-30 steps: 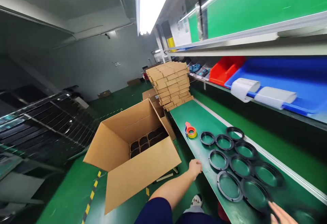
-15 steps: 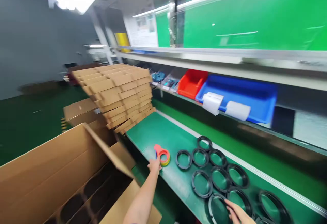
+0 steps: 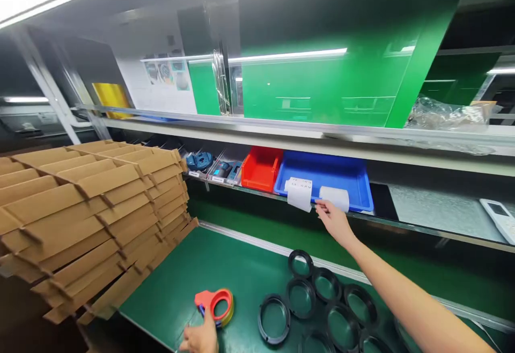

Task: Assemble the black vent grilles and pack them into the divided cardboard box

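Note:
My left hand [image 3: 200, 338] rests at the bottom edge of the view, touching the red tape dispenser [image 3: 214, 303] with its yellow tape roll on the green bench [image 3: 209, 272]. My right hand [image 3: 333, 220] is stretched up to the shelf, its fingers apart at the white paper rolls [image 3: 316, 195] that hang over the front of the blue tray [image 3: 325, 173]. It is touching or nearly touching the right roll; a closed hold is not visible. Several black plastic rings [image 3: 317, 299] lie in rows on the bench below my right arm.
A tall stack of folded cardboard dividers [image 3: 92, 213] fills the left. A red bin [image 3: 260, 168] and small bins of parts [image 3: 213, 165] sit left of the blue tray. A white remote [image 3: 501, 216] and clear plastic wrap [image 3: 446, 114] lie at the right.
The view swung right and up, away from the open carton. My right hand left the black rings and rose to the paper rolls. My left hand stays by the tape dispenser.

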